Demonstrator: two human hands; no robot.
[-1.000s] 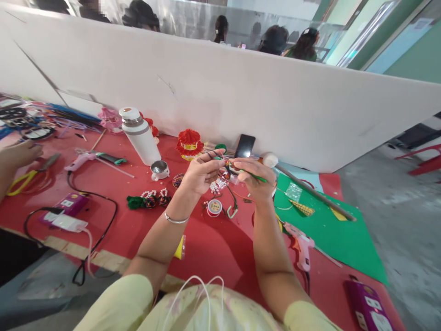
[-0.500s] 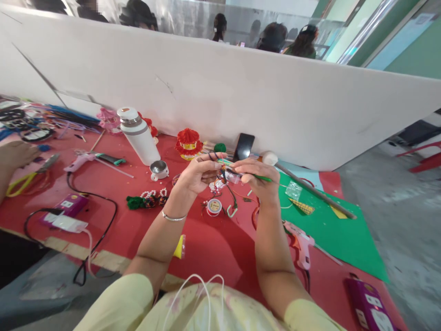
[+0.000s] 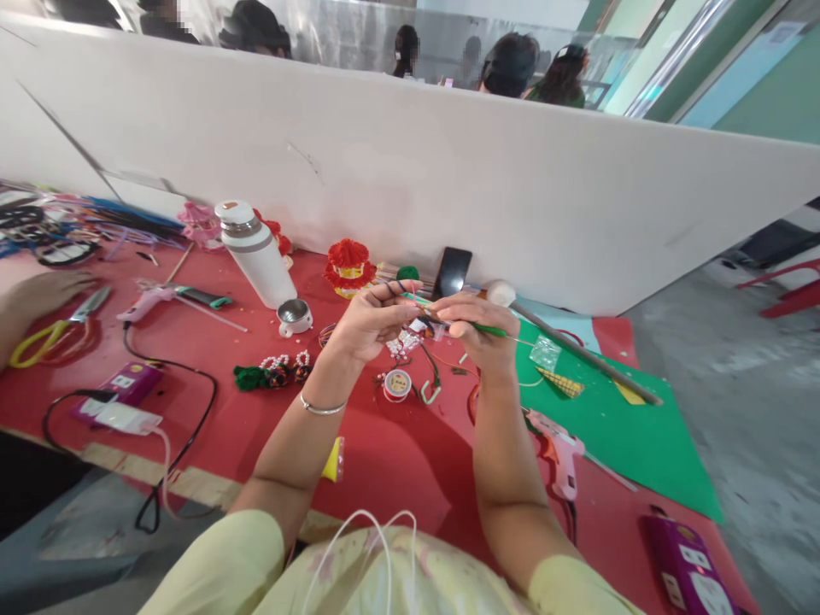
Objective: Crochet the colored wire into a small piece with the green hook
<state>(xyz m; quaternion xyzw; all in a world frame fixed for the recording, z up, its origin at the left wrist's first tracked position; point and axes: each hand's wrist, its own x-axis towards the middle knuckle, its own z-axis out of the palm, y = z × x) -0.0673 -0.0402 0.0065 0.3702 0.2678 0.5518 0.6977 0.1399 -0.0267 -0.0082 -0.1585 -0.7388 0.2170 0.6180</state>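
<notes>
My left hand (image 3: 368, 326) is raised above the red table, its thumb and forefinger pinched on thin yarn (image 3: 410, 286), with a dark strand looped over the fingers. The small piece at the fingertips is mostly hidden. In my right hand (image 3: 477, 320) is a crochet hook (image 3: 490, 330) with a green grip, its tip pointing to the left fingertips. Both hands nearly touch. Beneath them lie white beads (image 3: 405, 343), a spool (image 3: 397, 385) and dark green yarn ends (image 3: 434, 371).
Left of my arms are a white thermos (image 3: 256, 256), a metal cup (image 3: 295, 316), and green yarn pieces with beads (image 3: 272, 374). A co-worker's hand (image 3: 48, 299) rests near yellow scissors (image 3: 61, 329). Rightward lie a phone (image 3: 453, 272), a rod (image 3: 589, 359) and a pink glue gun (image 3: 559, 448).
My left thumb has stretched toward the hook, and the dark bit hanging under the fingertips shows less. The co-worker's hand has shifted slightly right; the scissors now lie clear of it.
</notes>
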